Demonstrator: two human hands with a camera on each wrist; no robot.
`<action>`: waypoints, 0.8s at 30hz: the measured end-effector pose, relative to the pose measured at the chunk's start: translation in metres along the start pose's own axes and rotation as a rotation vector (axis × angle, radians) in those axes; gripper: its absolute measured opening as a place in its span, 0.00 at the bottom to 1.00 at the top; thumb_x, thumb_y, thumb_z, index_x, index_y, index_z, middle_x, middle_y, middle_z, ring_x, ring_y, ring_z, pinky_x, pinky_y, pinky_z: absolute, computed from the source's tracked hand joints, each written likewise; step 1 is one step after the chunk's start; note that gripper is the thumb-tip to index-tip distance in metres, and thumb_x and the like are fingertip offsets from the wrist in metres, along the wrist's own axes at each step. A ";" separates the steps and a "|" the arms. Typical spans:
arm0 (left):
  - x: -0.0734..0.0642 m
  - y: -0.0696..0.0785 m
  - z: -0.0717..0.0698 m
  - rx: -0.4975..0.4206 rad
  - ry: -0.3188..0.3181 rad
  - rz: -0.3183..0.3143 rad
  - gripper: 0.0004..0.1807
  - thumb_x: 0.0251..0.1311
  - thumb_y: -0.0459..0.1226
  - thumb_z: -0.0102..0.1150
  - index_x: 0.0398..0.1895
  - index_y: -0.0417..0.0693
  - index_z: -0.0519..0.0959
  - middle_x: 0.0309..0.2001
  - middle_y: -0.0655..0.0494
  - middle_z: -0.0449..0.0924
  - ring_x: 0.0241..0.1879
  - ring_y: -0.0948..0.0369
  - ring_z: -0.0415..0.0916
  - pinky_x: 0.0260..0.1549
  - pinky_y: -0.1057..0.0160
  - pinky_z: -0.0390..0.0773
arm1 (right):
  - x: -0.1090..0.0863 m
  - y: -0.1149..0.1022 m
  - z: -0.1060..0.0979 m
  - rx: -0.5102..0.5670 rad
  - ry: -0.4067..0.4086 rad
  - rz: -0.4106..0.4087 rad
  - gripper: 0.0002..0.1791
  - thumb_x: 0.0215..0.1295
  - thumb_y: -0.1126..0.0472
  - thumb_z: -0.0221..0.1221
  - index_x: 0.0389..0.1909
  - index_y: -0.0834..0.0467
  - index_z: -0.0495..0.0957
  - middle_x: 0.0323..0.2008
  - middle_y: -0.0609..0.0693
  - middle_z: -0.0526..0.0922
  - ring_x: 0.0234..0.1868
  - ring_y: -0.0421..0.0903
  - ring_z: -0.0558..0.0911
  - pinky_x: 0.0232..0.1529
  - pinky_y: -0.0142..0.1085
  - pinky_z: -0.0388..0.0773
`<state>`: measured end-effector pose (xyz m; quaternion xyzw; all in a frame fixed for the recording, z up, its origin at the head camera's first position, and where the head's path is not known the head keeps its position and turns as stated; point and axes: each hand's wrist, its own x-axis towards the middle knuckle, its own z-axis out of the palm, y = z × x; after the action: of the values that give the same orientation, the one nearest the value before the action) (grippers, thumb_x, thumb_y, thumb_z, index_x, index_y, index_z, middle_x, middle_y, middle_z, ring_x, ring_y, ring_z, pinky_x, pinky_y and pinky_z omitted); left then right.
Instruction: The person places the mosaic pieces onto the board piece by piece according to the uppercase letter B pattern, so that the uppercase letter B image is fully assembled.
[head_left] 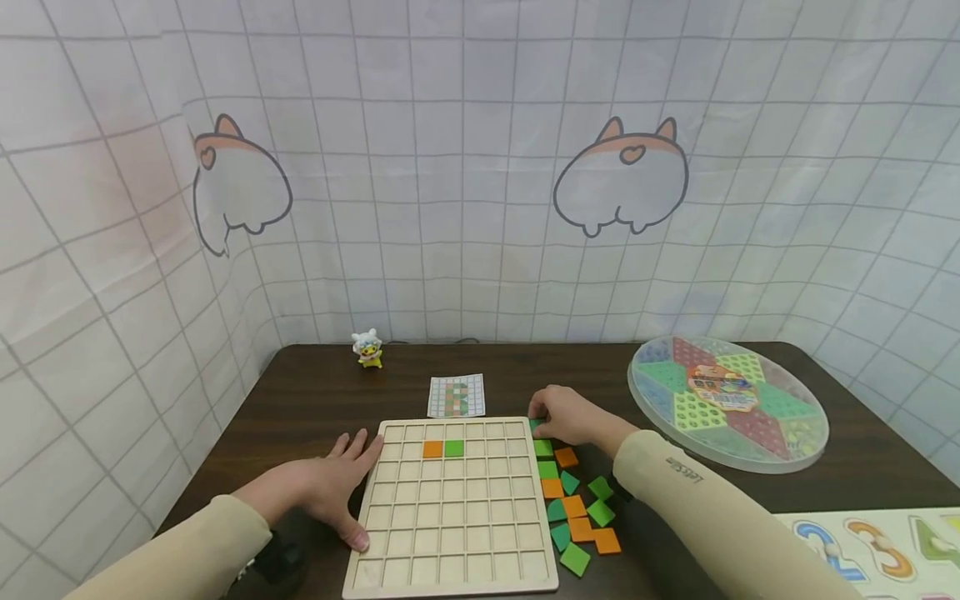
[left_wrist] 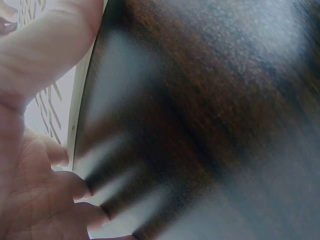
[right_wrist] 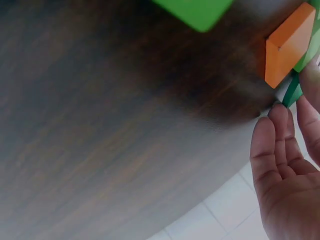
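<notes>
A pale wooden grid board [head_left: 452,517] lies on the dark table, with an orange square tile [head_left: 432,449] and a green square tile [head_left: 453,448] side by side in its upper rows. Spread along the board's left edge, my left hand [head_left: 330,487] rests with its thumb on the rim. My right hand [head_left: 567,415] is beside the top right corner, pinching a dark green tile [right_wrist: 293,93] between thumb and fingers. Its full shape is partly hidden. Loose orange, green and dark green tiles, such as an orange one [head_left: 581,529], lie along the board's right side.
A small pattern card [head_left: 456,396] lies behind the board. Further back stands a little white-and-yellow figurine [head_left: 367,348]. At right are a round Chinese checkers set [head_left: 727,404] and a number puzzle board [head_left: 885,546]. A grid-patterned curtain [head_left: 465,183] hangs behind the table.
</notes>
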<state>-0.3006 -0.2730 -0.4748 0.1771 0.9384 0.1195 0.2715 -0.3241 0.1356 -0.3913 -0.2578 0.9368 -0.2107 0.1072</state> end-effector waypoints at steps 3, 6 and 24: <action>0.000 0.001 -0.001 0.005 0.001 -0.004 0.88 0.19 0.78 0.73 0.85 0.59 0.34 0.84 0.42 0.26 0.81 0.36 0.26 0.66 0.23 0.55 | -0.002 0.000 0.000 0.032 0.023 0.009 0.08 0.64 0.68 0.68 0.40 0.60 0.78 0.40 0.53 0.81 0.39 0.46 0.79 0.43 0.41 0.80; 0.000 0.002 -0.001 0.005 0.000 -0.004 0.88 0.18 0.78 0.73 0.85 0.59 0.34 0.84 0.42 0.26 0.81 0.36 0.26 0.66 0.24 0.55 | -0.003 0.000 0.001 0.062 0.044 -0.008 0.09 0.64 0.70 0.68 0.38 0.58 0.77 0.37 0.51 0.82 0.37 0.44 0.78 0.42 0.40 0.79; 0.001 -0.001 0.000 -0.002 0.005 0.001 0.88 0.19 0.78 0.73 0.85 0.61 0.33 0.84 0.43 0.25 0.81 0.36 0.25 0.66 0.23 0.55 | 0.003 -0.044 0.011 0.312 0.113 -0.007 0.05 0.66 0.68 0.67 0.41 0.59 0.83 0.34 0.48 0.85 0.34 0.42 0.79 0.40 0.36 0.79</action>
<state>-0.3016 -0.2733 -0.4758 0.1770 0.9389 0.1210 0.2693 -0.3037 0.0961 -0.3813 -0.2292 0.8964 -0.3680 0.0924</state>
